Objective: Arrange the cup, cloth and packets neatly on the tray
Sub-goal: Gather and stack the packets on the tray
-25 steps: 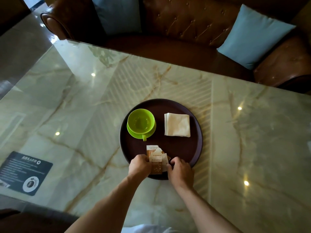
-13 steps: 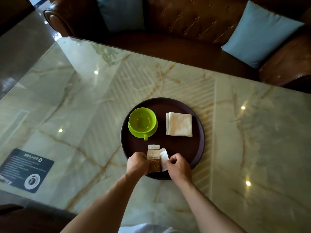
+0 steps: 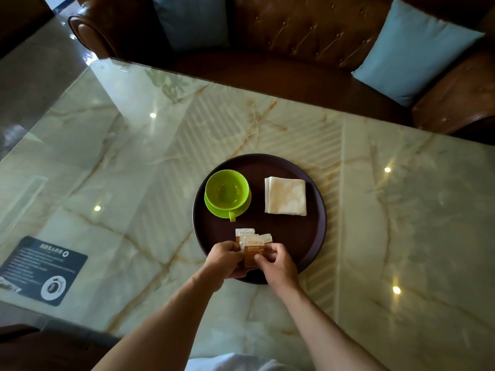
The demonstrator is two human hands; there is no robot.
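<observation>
Half a second ago the packets (image 3: 250, 243) sat squared in a tight stack; now they are fanned, the front one pulled toward me. My left hand (image 3: 225, 259) pinches the stack's left edge, and my right hand (image 3: 276, 262) pinches the front packet with thumb and fingertips. All lie at the near rim of the tray (image 3: 310, 236). The cup (image 3: 227, 192) and cloth (image 3: 285, 196) are already placed. Judgement: only packet alignment remains.
</observation>
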